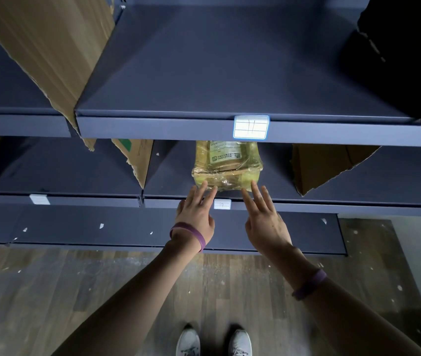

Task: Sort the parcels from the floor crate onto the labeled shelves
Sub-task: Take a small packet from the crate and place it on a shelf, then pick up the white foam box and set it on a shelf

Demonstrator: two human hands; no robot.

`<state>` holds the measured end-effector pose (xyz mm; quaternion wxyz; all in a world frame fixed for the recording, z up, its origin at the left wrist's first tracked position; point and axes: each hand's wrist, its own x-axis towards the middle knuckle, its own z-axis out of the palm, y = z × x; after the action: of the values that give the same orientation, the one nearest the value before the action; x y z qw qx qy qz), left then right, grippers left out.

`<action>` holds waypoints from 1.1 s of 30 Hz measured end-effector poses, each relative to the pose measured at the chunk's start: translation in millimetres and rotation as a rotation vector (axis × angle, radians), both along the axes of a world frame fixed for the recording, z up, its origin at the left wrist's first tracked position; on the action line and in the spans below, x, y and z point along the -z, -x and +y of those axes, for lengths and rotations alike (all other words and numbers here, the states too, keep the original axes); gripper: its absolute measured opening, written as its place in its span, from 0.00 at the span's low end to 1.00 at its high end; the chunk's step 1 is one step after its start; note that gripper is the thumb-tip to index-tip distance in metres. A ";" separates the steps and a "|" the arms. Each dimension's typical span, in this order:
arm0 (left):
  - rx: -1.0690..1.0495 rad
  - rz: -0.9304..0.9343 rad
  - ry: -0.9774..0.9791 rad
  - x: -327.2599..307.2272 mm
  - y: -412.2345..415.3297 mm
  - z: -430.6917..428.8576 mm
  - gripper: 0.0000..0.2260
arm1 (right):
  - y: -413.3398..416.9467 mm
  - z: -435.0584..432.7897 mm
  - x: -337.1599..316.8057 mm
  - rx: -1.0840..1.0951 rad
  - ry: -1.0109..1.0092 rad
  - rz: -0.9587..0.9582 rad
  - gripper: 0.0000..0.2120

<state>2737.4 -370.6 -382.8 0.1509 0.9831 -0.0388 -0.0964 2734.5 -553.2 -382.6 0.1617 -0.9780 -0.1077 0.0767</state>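
- The parcel, a small carton wrapped in yellowish tape with a white printed slip on top, lies flat on the middle shelf. It sits near the front edge, partly under the shelf above.
- The left hand reaches in with its fingers straight and slightly spread. The tips rest against the parcel's front face at its left end, and nothing is gripped.
- The right hand does the same at the right end: fingers straight and apart, tips on the front face, thumb held off to the side.
- A small white label sits on the shelf edge between the two hands. Its writing is too faint to read.
- Torn cardboard dividers stand to the left and right of the parcel's bay, well apart from it.
- The top shelf carries a blue-bordered tag marked "11".
- A big cardboard sheet leans at upper left, and something dark fills the upper right.
- Purple bands circle the left wrist and the right wrist.
- Below, grey shoes stand on a speckled wood floor.
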 end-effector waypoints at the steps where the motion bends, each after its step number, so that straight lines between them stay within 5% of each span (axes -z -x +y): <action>1: 0.000 0.005 -0.002 -0.5 0.0 0.0 0.31 | 0.2 0.6 -0.8 0.003 -0.001 0.001 0.34; 13: 0.074 -0.026 0.047 -63.7 51.6 -21.9 0.29 | 67.6 -13.2 -59.3 0.148 0.002 0.010 0.34; 27: 0.622 0.183 0.171 -127.2 230.4 -212.9 0.28 | 359.7 -162.8 -128.6 0.873 0.034 0.066 0.38; 33: 0.786 0.169 0.133 -144.1 316.8 -311.9 0.29 | 467.3 -245.3 -134.1 1.027 0.026 0.054 0.36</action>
<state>2420.5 -682.5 -238.7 0.1686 0.8702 -0.4051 -0.2243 2267.1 -798.5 -248.5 0.1688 -0.9043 0.3918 0.0138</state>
